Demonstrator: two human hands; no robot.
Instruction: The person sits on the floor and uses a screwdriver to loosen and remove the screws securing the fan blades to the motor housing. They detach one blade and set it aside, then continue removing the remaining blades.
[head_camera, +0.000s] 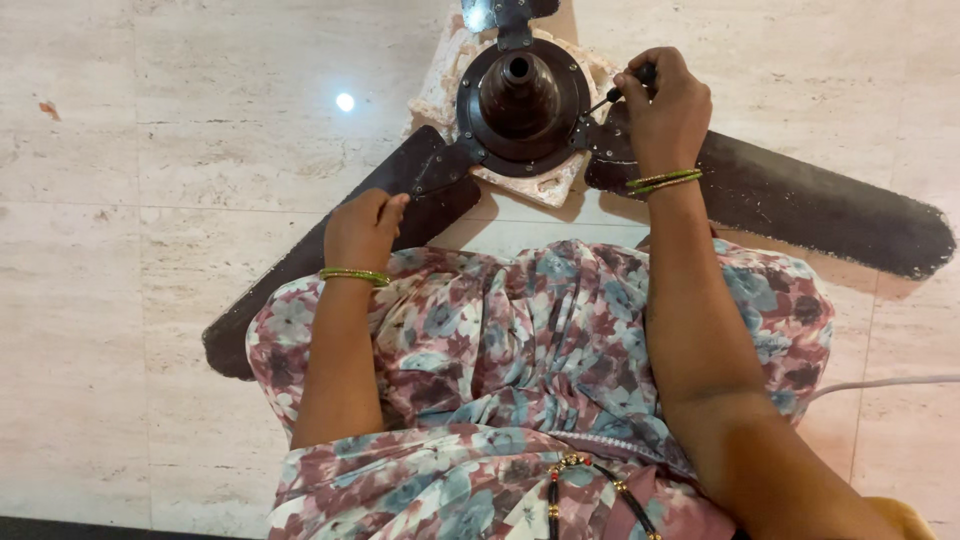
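A dark brown ceiling fan lies on the floor in front of me. Its round motor hub (521, 105) rests on a pale cloth (545, 185). My right hand (665, 110) is closed around a screwdriver (612, 96) whose tip points at the bracket where the right blade (810, 205) joins the hub. My left hand (362, 228) presses down on the left blade (330, 240), fingers curled over its edge. A third blade's bracket (505, 15) shows at the top edge. Green and gold bangles sit on both wrists.
The floor (150, 150) is pale marble tile with a bright light reflection (345, 101). My floral-patterned garment (520, 330) covers my knees and hides part of both lower blades. A grey cable (890, 382) runs along the floor at the right.
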